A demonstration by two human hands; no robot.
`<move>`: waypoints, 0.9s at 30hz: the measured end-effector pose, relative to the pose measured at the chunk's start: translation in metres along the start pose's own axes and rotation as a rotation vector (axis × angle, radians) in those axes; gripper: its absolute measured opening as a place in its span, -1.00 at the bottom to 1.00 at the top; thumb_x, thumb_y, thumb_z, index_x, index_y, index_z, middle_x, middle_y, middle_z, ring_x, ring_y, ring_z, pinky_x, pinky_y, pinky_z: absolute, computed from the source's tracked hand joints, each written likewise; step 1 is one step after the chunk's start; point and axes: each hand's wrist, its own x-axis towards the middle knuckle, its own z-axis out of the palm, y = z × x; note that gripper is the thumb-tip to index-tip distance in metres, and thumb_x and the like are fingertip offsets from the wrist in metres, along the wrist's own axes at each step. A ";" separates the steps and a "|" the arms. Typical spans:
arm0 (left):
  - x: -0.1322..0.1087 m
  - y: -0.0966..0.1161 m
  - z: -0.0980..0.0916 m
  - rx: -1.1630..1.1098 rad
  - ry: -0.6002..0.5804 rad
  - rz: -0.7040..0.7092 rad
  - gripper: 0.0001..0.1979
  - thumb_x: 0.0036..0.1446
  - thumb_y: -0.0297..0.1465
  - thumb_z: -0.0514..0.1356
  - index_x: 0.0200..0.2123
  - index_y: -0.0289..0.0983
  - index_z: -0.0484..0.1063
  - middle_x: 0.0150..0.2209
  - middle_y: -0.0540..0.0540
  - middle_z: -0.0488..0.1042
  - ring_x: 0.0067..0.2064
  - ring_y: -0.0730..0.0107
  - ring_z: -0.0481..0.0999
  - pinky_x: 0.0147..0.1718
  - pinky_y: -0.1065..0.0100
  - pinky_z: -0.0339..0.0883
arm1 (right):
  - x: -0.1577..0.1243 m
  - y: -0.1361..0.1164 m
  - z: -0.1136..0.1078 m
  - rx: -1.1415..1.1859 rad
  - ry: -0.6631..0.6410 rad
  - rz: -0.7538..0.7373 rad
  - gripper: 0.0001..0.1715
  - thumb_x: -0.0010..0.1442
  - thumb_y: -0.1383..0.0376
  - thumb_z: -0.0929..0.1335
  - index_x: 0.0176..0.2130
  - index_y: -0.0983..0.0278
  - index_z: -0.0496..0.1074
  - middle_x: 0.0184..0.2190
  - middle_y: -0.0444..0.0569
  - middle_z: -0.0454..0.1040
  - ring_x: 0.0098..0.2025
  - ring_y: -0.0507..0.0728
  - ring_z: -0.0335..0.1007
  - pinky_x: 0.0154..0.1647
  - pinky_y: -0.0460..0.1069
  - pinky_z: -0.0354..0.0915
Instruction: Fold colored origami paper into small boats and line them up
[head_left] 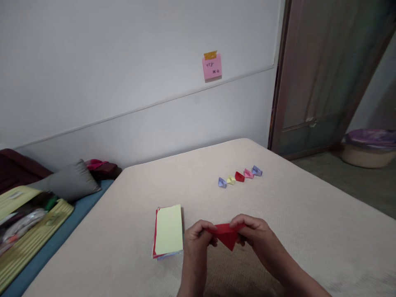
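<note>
Both hands pinch a folded red paper (227, 235) just above the beige table (309, 222), near its front edge. My left hand (198, 237) grips the paper's left corner with closed fingers. My right hand (253, 233) grips its right corner the same way. The paper hangs between them as a downward-pointing triangle. A stack of coloured paper sheets (168, 232) with a pale yellow sheet on top lies just left of my left hand.
A row of several small folded paper pieces (239, 176), purple, yellow, red and pink, lies farther back on the table. A pink note (212, 67) is taped to the wall. A grey cushion (72, 181) and clutter sit at left; a door (321, 74) stands at right.
</note>
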 end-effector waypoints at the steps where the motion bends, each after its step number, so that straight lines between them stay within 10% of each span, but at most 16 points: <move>1: -0.001 0.001 0.000 -0.009 0.003 -0.006 -0.89 -0.13 -0.50 0.13 -0.53 -0.32 0.47 -0.69 0.06 0.33 -0.59 0.52 0.27 -0.56 0.47 0.06 | 0.000 -0.001 0.000 -0.013 -0.004 -0.013 -0.83 -0.04 0.41 0.29 -0.51 0.29 0.48 -0.62 -0.13 0.35 -0.53 0.03 0.16 -0.50 -0.06 0.07; 27: 0.001 0.006 0.000 -0.043 -0.003 -0.021 -0.83 -0.25 -0.50 0.23 -0.45 -0.31 0.49 -0.59 0.00 0.45 -0.55 0.50 0.32 -0.56 0.46 0.19 | -0.003 -0.006 -0.001 -0.069 -0.027 -0.055 -0.81 -0.04 0.38 0.30 -0.35 0.26 0.46 -0.52 -0.13 0.38 -0.47 0.07 0.21 -0.42 -0.03 0.15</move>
